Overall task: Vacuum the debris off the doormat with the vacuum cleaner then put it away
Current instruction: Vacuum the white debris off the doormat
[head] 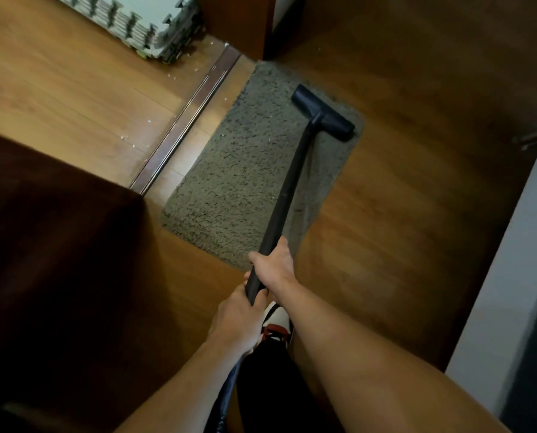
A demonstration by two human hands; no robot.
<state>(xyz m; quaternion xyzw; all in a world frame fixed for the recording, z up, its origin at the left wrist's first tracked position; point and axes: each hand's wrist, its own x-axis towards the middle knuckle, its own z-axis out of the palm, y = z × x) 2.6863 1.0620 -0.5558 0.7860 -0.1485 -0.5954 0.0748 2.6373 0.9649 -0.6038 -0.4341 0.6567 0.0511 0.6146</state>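
Black vacuum tube [287, 189] is gripped near its lower end by both hands, the right hand [275, 267] just above the left hand [237, 314], at lower centre. Its head [323, 113] is set on the upper right corner of the grey doormat [245, 170], mid-frame.

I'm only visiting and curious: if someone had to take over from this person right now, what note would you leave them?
Right hand: grips the black vacuum wand.
Left hand: grips the wand's near end, just behind the right.
The floor head sits on the far right corner of the grey doormat.
Done: vacuum out and on the mat.
Left: a few pale specks show on the mat. Cover the rest, then put the vacuum away.
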